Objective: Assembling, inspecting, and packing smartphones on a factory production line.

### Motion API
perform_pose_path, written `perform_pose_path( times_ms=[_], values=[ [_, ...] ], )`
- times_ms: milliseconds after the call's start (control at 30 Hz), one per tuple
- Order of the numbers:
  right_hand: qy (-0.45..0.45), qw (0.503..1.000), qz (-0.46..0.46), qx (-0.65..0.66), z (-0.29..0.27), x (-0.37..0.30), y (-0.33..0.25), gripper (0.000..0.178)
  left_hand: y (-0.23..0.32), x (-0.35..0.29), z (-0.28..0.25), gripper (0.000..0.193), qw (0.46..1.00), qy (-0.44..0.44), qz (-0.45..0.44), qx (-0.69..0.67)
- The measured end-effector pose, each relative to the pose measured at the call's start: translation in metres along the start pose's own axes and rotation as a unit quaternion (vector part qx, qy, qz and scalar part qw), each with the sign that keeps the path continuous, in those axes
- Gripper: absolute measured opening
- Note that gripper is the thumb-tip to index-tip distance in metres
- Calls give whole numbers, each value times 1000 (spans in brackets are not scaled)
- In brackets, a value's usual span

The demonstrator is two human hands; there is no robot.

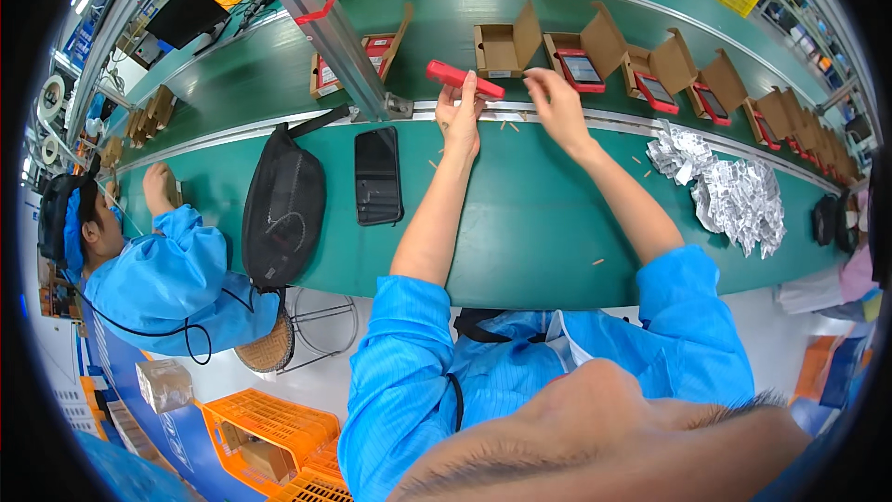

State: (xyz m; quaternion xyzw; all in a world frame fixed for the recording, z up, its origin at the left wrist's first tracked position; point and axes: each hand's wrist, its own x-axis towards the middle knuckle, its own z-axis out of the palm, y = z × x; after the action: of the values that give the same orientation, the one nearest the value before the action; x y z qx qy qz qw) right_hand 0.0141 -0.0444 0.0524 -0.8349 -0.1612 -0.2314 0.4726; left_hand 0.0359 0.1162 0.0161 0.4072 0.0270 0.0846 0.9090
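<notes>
1. At far left, a co-worker in a blue smock (167, 279) sits at the green table (520, 214), one bare hand (160, 188) raised over it; what those fingers hold, I cannot tell
2. Next come a black mesh zip pouch (286, 209) and a black rectangular phone (376, 177) with a dark face, lying apart
3. Behind a metal post (321, 28), an open brown cardboard box (401, 37) holds red and white contents; their print is too small to read
4. The left hand (460, 121) grasps a red, slab-shaped device (446, 73), tilted above the table's far edge, outside any box
5. Just beyond, a brown cardboard box with raised lid (498, 45) looks empty, so its filling seems not done; its white front label is illegible
6. The right hand (559, 112) hovers beside the device, apart from it, fingers loosely bent and seemingly released
7. Farther right, open brown boxes hold red devices with grey screens (581, 68); placing looks done there, while the nearer lids remain unclosed; no brand is legible
8. Nearest the right end, crumpled grey-white printed paper (741, 204) lies heaped, its writing unreadable
</notes>
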Motion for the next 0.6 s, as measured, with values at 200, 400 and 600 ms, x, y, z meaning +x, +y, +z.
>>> perform_pose_path(
  times_ms=[200,400,600],
  values=[
    [-17,920,-319,-228,6,-4,-6,35,-10,-6,17,60,996,45,14,74],
    [5,899,-318,-301,19,0,-4,19,-13,-6,19,62,991,66,30,113],
    [32,873,-363,-324,20,-3,-8,15,-16,3,4,56,992,63,24,107]
  ],
)
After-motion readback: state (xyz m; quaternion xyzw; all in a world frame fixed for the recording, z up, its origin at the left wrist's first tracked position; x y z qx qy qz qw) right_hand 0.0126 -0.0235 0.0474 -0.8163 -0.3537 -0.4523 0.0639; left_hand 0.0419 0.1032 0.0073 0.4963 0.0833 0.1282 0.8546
